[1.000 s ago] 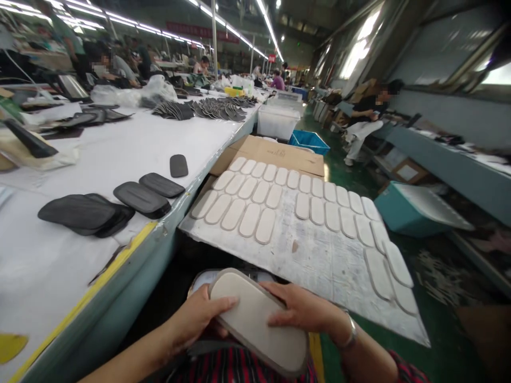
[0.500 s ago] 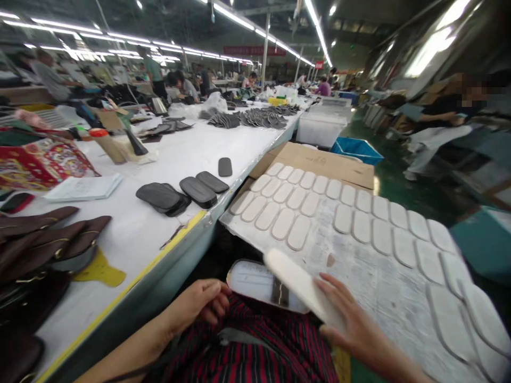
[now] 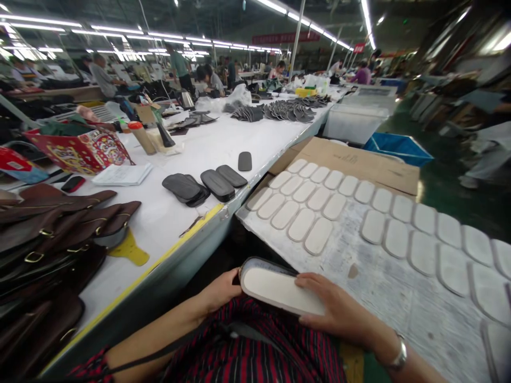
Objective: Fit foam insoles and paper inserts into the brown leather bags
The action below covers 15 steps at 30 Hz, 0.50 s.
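— Long white workbench (image 3: pixel 223 143) off to the left of both hands, with dark pads (image 3: pixel 199 186) laid flat just past the left hand. And in front?

— Board (image 3: pixel 359 271) just beyond the right hand, pale pads (image 3: pixel 303 207) lined up in rows, none overlapping.

— And the hands?

— Right hand (image 3: pixel 339 314) closed over one pale pad (image 3: pixel 279 287), thumb underneath, fingers on top; left hand (image 3: pixel 221 290) curled against its near end, steadying it above the lap.

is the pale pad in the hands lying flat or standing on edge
Lying roughly flat: the pale pad shows its broad face upward, left hand at one end, right hand on the other.
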Each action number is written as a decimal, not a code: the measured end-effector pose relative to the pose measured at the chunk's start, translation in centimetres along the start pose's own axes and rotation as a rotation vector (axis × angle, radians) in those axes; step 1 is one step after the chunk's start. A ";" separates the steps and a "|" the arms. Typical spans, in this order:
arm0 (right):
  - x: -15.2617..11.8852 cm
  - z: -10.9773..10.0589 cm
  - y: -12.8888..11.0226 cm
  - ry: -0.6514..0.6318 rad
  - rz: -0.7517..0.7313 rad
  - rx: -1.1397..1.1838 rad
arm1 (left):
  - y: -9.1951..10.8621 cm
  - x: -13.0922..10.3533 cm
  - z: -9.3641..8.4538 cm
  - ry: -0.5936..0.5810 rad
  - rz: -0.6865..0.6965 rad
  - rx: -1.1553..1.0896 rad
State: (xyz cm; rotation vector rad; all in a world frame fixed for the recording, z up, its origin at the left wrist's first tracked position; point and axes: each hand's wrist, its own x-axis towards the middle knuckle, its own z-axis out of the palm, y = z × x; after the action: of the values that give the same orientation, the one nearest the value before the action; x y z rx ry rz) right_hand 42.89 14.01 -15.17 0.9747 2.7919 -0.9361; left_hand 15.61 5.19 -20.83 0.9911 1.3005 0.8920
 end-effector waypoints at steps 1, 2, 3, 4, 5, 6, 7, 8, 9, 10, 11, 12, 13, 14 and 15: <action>0.1 0.0 0.0 0.005 -0.005 -0.031 | 0.3 -0.1 0.0 -0.003 0.003 -0.005; 0.1 0.0 0.1 0.011 -0.007 -0.062 | 0.6 -0.1 0.1 -0.009 0.006 -0.013; 0.1 0.1 0.1 0.022 -0.009 -0.095 | 0.8 -0.2 0.1 -0.017 0.007 -0.021; 0.1 0.1 0.0 0.038 -0.010 -0.131 | 0.9 -0.2 0.3 -0.018 0.003 -0.031; 0.0 0.1 0.0 0.059 -0.014 -0.167 | 0.9 -0.2 0.4 -0.013 -0.005 -0.047; 0.1 0.1 -0.1 0.078 -0.022 -0.202 | 0.9 -0.2 0.5 -0.004 -0.016 -0.069; 0.1 0.1 -0.2 0.098 -0.030 -0.234 | 0.8 -0.2 0.6 0.005 -0.026 -0.090; 0.2 0.1 -0.4 0.111 -0.039 -0.264 | 0.7 -0.2 0.7 0.012 -0.029 -0.106; 0.2 0.1 -0.5 0.117 -0.047 -0.289 | 0.5 -0.2 0.8 0.017 -0.026 -0.120; 0.3 0.1 -0.6 0.115 -0.055 -0.309 | 0.4 -0.2 0.8 0.017 -0.020 -0.133; 0.4 0.1 -0.7 0.109 -0.061 -0.326 | 0.3 -0.2 0.8 0.012 -0.016 -0.150; 0.4 0.2 -0.8 0.103 -0.066 -0.339 | 0.2 -0.2 0.8 0.001 -0.018 -0.174; 0.4 0.3 -0.8 0.102 -0.070 -0.350 | 0.1 -0.1 0.7 -0.010 -0.024 -0.199; 0.3 0.4 -0.8 0.103 -0.076 -0.357 | -0.1 0.0 0.6 -0.011 -0.033 -0.204; 0.3 0.6 -0.7 0.109 -0.082 -0.363 | -0.2 0.1 0.5 0.004 -0.036 -0.172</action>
State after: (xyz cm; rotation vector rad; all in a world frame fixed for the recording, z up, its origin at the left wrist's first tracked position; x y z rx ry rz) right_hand 42.14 13.39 -15.36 0.8853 2.9605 -0.3657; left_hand 16.10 5.19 -21.05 0.8292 1.2191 0.9614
